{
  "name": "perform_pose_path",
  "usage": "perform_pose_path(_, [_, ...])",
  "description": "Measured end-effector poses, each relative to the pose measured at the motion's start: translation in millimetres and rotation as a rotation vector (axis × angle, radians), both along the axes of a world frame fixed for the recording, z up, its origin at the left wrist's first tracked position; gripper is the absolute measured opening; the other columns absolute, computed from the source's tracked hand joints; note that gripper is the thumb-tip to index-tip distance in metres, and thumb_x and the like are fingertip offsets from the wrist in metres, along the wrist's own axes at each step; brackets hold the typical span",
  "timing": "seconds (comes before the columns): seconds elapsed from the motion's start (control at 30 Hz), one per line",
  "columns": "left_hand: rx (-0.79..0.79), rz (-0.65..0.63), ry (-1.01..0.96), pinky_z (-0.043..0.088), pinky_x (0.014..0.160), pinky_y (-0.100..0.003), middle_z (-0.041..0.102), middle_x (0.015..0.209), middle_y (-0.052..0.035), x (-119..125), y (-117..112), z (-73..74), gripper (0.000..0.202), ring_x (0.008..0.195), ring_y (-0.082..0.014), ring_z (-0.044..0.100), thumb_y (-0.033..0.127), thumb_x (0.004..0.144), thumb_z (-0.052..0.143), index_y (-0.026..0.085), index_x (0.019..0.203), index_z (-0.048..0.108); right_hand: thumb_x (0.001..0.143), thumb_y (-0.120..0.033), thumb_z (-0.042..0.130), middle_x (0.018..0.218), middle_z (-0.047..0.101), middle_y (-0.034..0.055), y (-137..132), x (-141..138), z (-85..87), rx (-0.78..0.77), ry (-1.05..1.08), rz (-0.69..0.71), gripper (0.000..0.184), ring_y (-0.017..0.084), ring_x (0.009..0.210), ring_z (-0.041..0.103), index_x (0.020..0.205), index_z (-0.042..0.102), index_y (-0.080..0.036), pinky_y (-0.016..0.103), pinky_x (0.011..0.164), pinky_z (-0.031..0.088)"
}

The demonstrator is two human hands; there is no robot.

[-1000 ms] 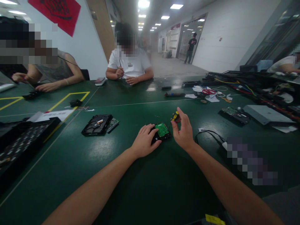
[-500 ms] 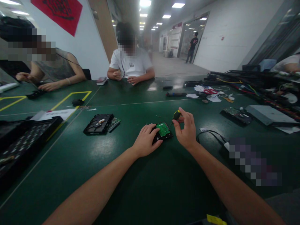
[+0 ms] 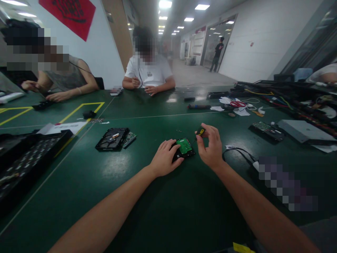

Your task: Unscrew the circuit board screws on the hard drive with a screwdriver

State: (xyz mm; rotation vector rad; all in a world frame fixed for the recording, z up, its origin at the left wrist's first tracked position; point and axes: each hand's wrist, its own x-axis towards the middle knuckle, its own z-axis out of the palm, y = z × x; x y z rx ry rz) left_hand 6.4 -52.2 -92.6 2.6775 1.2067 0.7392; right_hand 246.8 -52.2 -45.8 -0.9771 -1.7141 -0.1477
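Note:
A small black hard drive [image 3: 187, 151] with a green circuit board [image 3: 184, 145] on top lies on the green table [image 3: 147, 211] in front of me. My left hand [image 3: 164, 158] rests on the drive's left side, fingers curled over its edge. My right hand [image 3: 210, 146] pinches the yellow-and-black handle of a small screwdriver [image 3: 200, 131], whose tip points down toward the drive's right edge.
A larger black drive [image 3: 112, 138] with a loose board [image 3: 129, 138] lies to the left, a black tray [image 3: 23, 158] at far left. Cables [image 3: 237, 153], another drive [image 3: 264, 129] and a grey box [image 3: 302, 130] sit right. Two people sit across the table.
My right hand's fingers have closed round the screwdriver handle and tilted it toward the drive. My left hand stays on the drive.

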Motion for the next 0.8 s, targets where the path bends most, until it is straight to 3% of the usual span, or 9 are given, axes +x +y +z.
perform_pose_path(0.17, [0.006,0.002,0.014,0.033,0.126,-0.063,0.050,0.157,-0.0172,0.3,-0.3,0.8,0.059,0.150,-0.0376,0.043,0.053,0.099,0.062,0.020,0.148,0.054,0.102,-0.021,0.057,0.139,0.056,0.0143,0.2,-0.9,-1.1,-0.016,0.004,0.048,0.053,0.029,0.118,0.064,0.154,0.047,-0.030,0.050,0.089,0.065])
perform_pose_path(0.4, [0.010,-0.001,0.008,0.034,0.126,-0.063,0.050,0.157,-0.0166,0.2,0.6,-0.6,0.059,0.149,-0.0378,0.044,0.053,0.099,0.063,0.021,0.147,0.055,0.098,-0.029,0.070,0.117,0.058,0.0090,-0.5,-0.2,1.5,0.013,-0.009,-0.033,0.047,0.025,0.099,0.063,0.143,0.057,-0.033,0.047,0.081,0.063])
perform_pose_path(0.63, [0.011,0.005,0.009,0.034,0.126,-0.062,0.050,0.157,-0.0168,0.7,0.0,0.2,0.059,0.149,-0.0376,0.045,0.053,0.098,0.063,0.021,0.147,0.055,0.102,-0.021,0.058,0.130,0.062,0.0126,-3.2,-3.3,0.8,-0.005,-0.015,0.009,0.052,0.027,0.104,0.068,0.152,0.048,-0.031,0.050,0.088,0.064])
perform_pose_path(0.8, [0.012,0.004,0.021,0.034,0.126,-0.061,0.050,0.157,-0.0177,0.8,-0.3,1.4,0.059,0.149,-0.0379,0.044,0.054,0.099,0.061,0.019,0.147,0.055,0.097,-0.025,0.071,0.124,0.059,0.0110,-0.9,-2.4,1.3,0.025,-0.005,0.013,0.053,0.027,0.104,0.065,0.147,0.053,-0.032,0.046,0.081,0.066])
